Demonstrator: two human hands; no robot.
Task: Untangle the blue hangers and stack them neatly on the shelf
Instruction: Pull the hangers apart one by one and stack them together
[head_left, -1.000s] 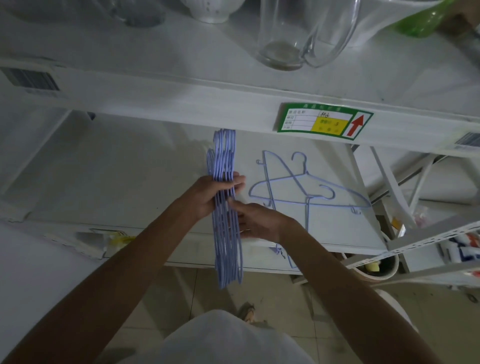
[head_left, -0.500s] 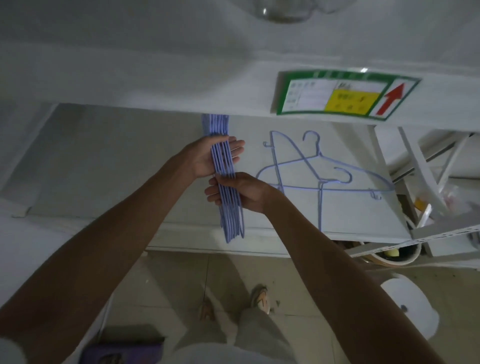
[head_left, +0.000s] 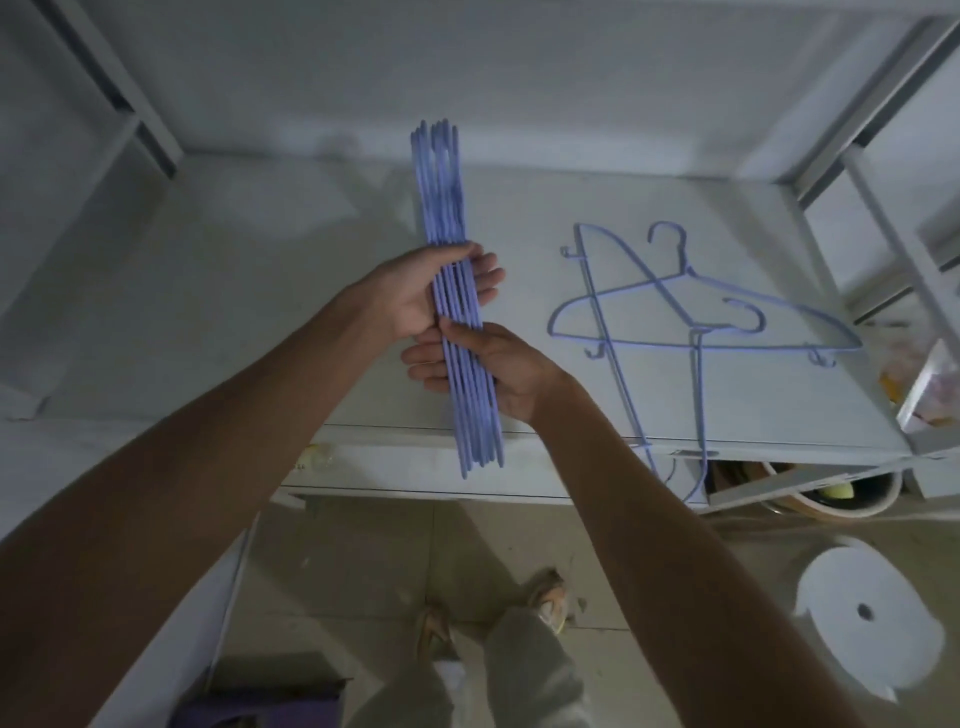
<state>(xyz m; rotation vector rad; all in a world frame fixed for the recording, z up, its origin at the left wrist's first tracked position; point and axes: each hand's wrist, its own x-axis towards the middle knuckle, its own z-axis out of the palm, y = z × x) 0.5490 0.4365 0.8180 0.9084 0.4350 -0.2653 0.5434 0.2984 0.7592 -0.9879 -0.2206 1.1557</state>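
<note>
Between both hands, over the white shelf (head_left: 322, 332): 1 bundle (head_left: 457, 291) of blue hangers, held edge-on, running away from the person. Left hand (head_left: 415, 296) grips it at mid-length, fingers wrapped round from the left, tips showing on the right side. Right hand (head_left: 483, 366) holds it just below that grip, thumb across the top, fingers underneath. Near end of the bundle overhangs the shelf's front edge. Right of the grip, well apart: loose hangers (head_left: 691, 317), at least 2, lying flat and crossed on the shelf. Below, on the floor: white disc (head_left: 872, 613).
</note>
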